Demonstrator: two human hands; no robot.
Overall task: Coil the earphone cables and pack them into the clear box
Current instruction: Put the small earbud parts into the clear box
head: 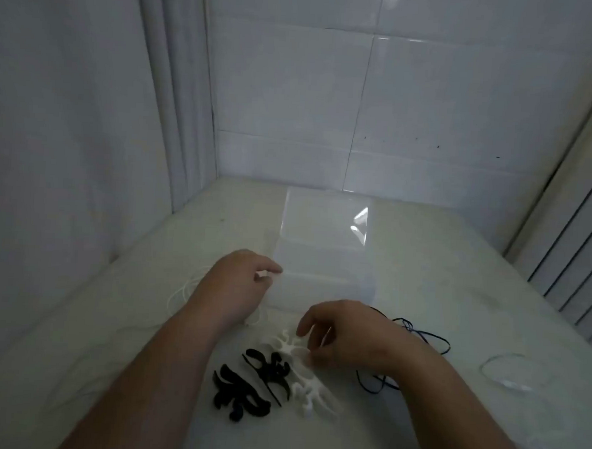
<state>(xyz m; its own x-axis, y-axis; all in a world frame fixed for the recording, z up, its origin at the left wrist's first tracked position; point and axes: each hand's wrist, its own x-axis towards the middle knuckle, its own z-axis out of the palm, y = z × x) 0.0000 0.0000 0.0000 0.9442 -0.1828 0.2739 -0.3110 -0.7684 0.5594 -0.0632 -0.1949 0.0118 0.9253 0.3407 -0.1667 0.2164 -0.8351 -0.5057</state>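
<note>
A clear box point(321, 246) lies flat in the middle of the pale table point(456, 284). My left hand point(233, 286) is at its near left corner, thumb and forefinger pinching the edge. A loose white earphone cable point(181, 290) lies under and left of that hand. My right hand point(347, 333) hovers with curled fingers over a white branching cable holder point(313, 390) and pinches its upper end. A dark earphone cable point(429, 337) sprawls just behind and right of my right wrist. Another pale cable point(506, 372) forms a loop at the far right.
Two black cable holders point(234, 392) point(270, 367) lie side by side in front of my hands. A tiled wall point(362, 107) closes the table's far side, a white curtain point(69, 143) hangs on the left, and slatted panels point(577, 256) stand on the right.
</note>
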